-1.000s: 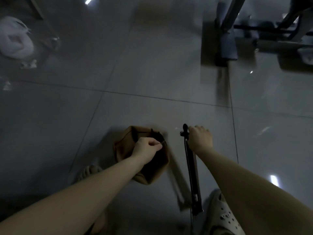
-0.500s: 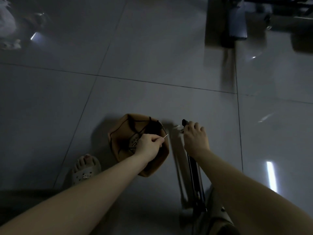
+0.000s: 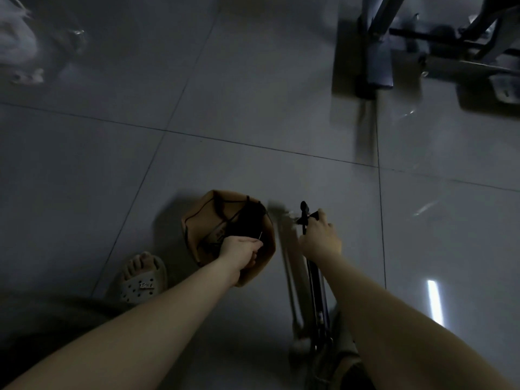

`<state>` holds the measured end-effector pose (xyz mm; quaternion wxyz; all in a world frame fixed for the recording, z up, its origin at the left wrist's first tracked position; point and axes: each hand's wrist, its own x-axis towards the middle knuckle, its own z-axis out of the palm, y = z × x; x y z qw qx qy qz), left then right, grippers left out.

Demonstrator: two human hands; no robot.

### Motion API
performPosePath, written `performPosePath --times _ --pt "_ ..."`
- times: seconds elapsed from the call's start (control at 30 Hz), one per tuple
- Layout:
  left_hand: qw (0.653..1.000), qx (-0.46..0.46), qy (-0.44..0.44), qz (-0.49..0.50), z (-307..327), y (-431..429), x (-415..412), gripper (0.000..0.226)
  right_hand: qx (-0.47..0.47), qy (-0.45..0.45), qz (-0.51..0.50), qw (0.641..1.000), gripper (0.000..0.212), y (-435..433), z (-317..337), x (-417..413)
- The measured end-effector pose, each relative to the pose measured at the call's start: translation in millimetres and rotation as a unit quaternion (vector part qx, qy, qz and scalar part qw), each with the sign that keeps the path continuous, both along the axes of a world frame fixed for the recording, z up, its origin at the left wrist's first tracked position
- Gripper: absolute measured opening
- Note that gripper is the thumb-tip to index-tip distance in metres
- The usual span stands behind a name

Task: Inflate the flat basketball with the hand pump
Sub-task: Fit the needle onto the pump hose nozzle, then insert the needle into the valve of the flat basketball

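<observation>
A flat, caved-in brown basketball [image 3: 206, 218] lies on the grey tiled floor in front of me. My left hand [image 3: 239, 250] hovers over its near right side and pinches a thin metal needle [image 3: 63, 235] that points up from my fingers. An upright black hand pump [image 3: 312, 277] stands to the right of the ball. My right hand [image 3: 320, 237] grips the pump's T-handle at the top. The pump's foot is hidden low in the frame beside my right shoe.
My left foot in a pale perforated clog [image 3: 140, 280] stands left of the ball. A metal frame with a grey base [image 3: 377, 60] sits at the far right. Something white [image 3: 14, 38] lies at the far left. Open tiled floor stretches ahead.
My right hand with the pump handle has risen after dipping half a second ago. My left hand has stayed over the ball, the needle now pointing up. The camera has tilted.
</observation>
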<state>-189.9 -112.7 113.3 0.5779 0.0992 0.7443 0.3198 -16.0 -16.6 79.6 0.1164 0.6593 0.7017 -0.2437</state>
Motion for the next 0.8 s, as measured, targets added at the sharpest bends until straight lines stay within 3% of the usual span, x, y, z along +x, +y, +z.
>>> performPosePath --times 0.1,0.2,0.33,0.43,0.47,0.53,0.6,0.7,0.8 --pt "1.0 0.004 0.006 -0.026 -1 3 3 0.014 -0.029 0.044 -0.13 0.99 0.048 7 -18 8" --pt "0.998 0.003 0.015 -0.053 -6 5 3 0.011 -0.039 0.145 -0.174 0.973 0.043 16 -47 21" --pt "0.996 -0.005 0.032 -0.082 -16 2 -4 0.01 -0.096 0.188 -0.245 0.946 0.044 14 -72 27" --pt "0.995 -0.007 0.045 -0.09 -20 0 -3 0.006 -0.04 0.187 -0.253 0.948 0.017 -1 -60 16" --pt "0.995 -0.005 0.05 -0.088 -21 -1 -1 0.006 -0.004 0.187 -0.256 0.948 0.016 -9 -54 10" --pt "0.993 0.005 0.074 -0.094 -21 -3 5 0.007 0.009 0.234 -0.294 0.927 0.035 -27 -31 -8" --pt "0.987 0.022 0.101 -0.121 -20 -4 12 0.008 -0.068 0.327 -0.319 0.887 0.045 -49 -12 -25" --pt "0.978 0.044 0.129 -0.16 -18 -7 19 0.012 -0.139 0.426 -0.265 0.853 0.031 -72 5 -36" --pt "0.958 0.06 0.19 -0.206 -17 -10 19 0.011 -0.159 0.451 -0.294 0.828 0.016 -76 7 -33"
